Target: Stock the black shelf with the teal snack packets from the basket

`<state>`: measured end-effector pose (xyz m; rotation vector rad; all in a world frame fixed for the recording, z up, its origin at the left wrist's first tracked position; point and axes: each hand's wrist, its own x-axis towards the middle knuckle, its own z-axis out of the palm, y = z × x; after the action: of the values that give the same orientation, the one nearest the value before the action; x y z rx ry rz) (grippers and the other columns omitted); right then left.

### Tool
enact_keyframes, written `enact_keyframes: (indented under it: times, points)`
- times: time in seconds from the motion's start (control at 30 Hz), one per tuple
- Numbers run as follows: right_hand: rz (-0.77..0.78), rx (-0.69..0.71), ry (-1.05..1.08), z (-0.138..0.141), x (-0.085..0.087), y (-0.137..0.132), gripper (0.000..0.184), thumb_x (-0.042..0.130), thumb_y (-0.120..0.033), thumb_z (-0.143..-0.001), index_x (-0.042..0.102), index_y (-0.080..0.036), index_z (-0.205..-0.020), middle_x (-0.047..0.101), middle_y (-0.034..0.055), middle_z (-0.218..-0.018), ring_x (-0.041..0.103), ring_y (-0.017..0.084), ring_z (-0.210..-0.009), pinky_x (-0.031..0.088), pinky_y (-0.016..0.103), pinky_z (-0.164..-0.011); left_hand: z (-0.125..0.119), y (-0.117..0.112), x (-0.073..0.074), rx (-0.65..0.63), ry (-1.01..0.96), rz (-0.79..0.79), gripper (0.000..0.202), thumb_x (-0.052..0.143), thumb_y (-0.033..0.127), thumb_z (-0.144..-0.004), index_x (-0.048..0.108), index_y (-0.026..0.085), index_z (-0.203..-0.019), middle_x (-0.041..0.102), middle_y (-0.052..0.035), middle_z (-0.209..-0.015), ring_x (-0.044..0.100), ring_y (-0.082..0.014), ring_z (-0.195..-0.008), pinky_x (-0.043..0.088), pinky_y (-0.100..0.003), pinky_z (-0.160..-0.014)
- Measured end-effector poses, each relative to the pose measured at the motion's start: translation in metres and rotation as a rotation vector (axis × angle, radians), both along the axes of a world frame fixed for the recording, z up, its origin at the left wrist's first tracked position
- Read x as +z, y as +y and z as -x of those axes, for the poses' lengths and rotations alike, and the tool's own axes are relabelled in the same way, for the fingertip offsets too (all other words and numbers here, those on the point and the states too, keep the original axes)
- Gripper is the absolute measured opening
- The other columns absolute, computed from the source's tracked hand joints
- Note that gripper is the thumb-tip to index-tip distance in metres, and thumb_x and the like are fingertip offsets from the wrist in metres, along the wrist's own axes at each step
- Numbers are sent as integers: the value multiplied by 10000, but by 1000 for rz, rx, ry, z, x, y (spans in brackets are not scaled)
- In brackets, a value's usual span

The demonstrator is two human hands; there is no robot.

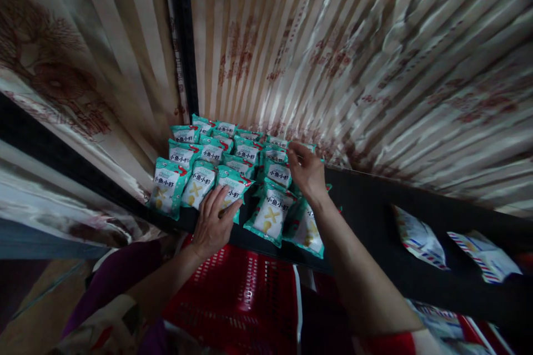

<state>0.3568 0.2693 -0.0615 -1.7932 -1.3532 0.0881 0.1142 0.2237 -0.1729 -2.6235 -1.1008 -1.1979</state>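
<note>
Rows of teal-and-white snack bags (272, 212) stand closely packed on a black shelf (358, 216). My left hand (214, 224) is at the front row, its fingers and thumb around the lower face of one snack bag (234, 182). Farther back on the right, my right hand (307, 169) reaches over the bags with bent, parted fingers. It is beside the rear snack bags (277, 142), and I see nothing held in it. My right forearm partly covers a front bag (308, 230) at the right end.
Two other white packets (420, 238) with striped edges lie farther right on the shelf. A red perforated basket (245, 288) is below the front edge. Pleated patterned curtain (266, 39) hangs behind, with a dark upright post (183, 33) at the left corner.
</note>
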Motion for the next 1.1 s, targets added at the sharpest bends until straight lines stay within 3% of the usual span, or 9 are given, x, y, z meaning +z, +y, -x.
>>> enact_keyframes:
  times: [0.1,0.2,0.37,0.63,0.8,0.93,1.1]
  points:
    - [-102,-7,9,20,-9,-55,366,459,-370,-861,639,-157,-1098,684,121,-1089,641,242,-976,492,436,-889,0,0,-1,-13,-11,-12,468,505,94,-828,507,231,-1276,343,-136,-1452,282,-312,-1364,356,-498,-1046]
    - [-153,12,-19,40,-31,-105,336,441,-323,-891,597,-186,-1156,627,118,-1200,566,235,-1138,444,466,-983,0,-1,-3,-16,-19,-12,496,492,108,-837,461,222,-1318,356,-133,-1451,274,-301,-1371,358,-492,-1053]
    - [-70,12,-111,71,-73,-150,393,428,-264,-910,483,-171,-1288,459,167,-1378,442,263,-1274,417,508,-1014,-1,-2,-3,-21,-38,-18,497,481,123,-850,438,216,-1336,335,-128,-1469,258,-292,-1381,344,-498,-1070]
    - [43,-44,-155,86,-94,-134,499,412,-254,-910,337,-147,-1392,251,218,-1479,240,330,-1385,385,537,-1021,-2,-2,-1,-27,-53,-18,495,487,118,-845,443,204,-1331,337,-137,-1464,262,-299,-1379,348,-504,-1066]
    - [44,-124,-50,90,-101,-127,557,427,-285,-902,270,-194,-1429,272,212,-1439,349,335,-1314,453,507,-942,-1,-2,-1,-34,-42,-14,520,480,119,-844,422,217,-1350,319,-127,-1479,255,-301,-1382,343,-509,-1065]
    - [-69,-136,5,91,-99,-124,597,478,-298,-887,251,-227,-1434,386,160,-1285,428,276,-1213,417,482,-982,0,-2,-3,-34,-37,3,541,476,129,-846,399,233,-1372,292,-111,-1498,241,-300,-1389,338,-506,-1070]
    - [-113,-156,39,97,-100,-115,647,503,-315,-877,207,-229,-1446,372,162,-1280,441,269,-1191,416,475,-976,1,-2,-3,-25,-29,5,544,480,128,-843,402,237,-1370,287,-108,-1500,243,-297,-1388,335,-502,-1074]
